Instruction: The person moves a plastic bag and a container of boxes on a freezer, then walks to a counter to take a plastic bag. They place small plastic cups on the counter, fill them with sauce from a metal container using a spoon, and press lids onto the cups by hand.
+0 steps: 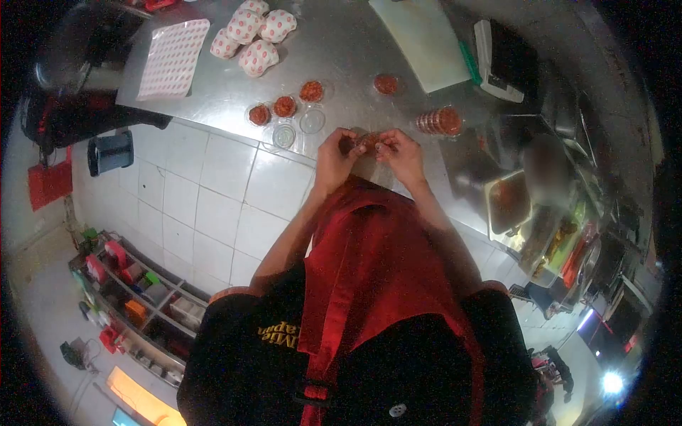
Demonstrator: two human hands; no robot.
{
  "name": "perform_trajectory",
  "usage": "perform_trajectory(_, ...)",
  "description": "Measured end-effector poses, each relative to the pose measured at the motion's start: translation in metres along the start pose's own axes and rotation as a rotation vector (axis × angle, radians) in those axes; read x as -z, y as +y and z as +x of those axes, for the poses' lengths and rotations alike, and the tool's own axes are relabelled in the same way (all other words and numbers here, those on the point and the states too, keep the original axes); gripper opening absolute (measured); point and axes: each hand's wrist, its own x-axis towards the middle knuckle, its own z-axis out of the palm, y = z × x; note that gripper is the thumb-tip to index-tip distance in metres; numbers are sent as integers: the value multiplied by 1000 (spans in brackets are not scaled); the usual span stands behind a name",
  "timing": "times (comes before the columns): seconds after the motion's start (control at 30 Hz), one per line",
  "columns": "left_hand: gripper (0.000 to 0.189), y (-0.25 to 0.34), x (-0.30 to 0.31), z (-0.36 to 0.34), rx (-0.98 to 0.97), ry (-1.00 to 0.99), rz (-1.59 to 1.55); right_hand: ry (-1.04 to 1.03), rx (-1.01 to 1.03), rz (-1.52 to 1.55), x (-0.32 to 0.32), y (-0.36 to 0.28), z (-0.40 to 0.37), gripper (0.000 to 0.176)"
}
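Over the front edge of the steel table, my left hand and my right hand pinch a small clear cup of red-brown sauce between them. The fingers of both hands are closed around its rim, partly hiding it. To the left stand three open sauce cups, the closest being a filled cup. Beside them lie a clear round lid and another clear lid. Beyond my hands is a single sauce cup. A stack of filled cups lies right of my right hand.
Several wrapped bundles and a sheet of patterned paper are at the back left of the steel table. A white cutting board and a scale-like device sit at the back right. A tray of sauce stands farther right.
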Motion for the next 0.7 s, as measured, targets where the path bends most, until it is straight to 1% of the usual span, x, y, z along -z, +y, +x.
perform_trajectory(0.03,18,0,5,1,39,-61,-85,11,14,39,-2,2,1,20)
perform_trajectory(0.07,18,-7,8,1,41,-61,-83,10,12,42,-4,1,1,20)
perform_trajectory(0.13,18,-21,10,4,11,-95,-184,43,49,-5,-5,-2,0,16)
perform_trajectory(0.17,18,-19,11,6,12,-93,-184,41,49,-5,-5,-2,1,16)
perform_trajectory(0.23,19,-16,13,8,87,-182,-235,36,-19,6,-4,-1,3,14)
perform_trajectory(0.33,16,-20,12,15,101,-225,-212,22,-67,21,-1,-10,4,12)
perform_trajectory(0.37,16,-21,11,18,100,-223,-214,21,-66,19,0,-5,6,12)
perform_trajectory(0.43,9,-23,10,22,17,-166,-186,31,-67,-30,0,4,9,12)
perform_trajectory(0.47,9,-23,9,24,18,-165,-187,30,-67,-30,1,-3,9,12)
perform_trajectory(0.53,11,-24,8,29,69,-165,-142,-36,-317,86,5,-25,8,11)
perform_trajectory(0.57,11,-26,5,32,67,-166,-144,-34,-317,84,6,-26,9,11)
perform_trajectory(0.63,13,-32,2,34,30,-96,-44,-64,-351,153,6,-29,9,9)
perform_trajectory(0.67,13,-25,4,34,25,-92,-46,-65,-345,151,5,-24,11,9)
perform_trajectory(0.7,13,-14,7,31,108,-113,-58,-47,-299,170,2,-16,13,10)
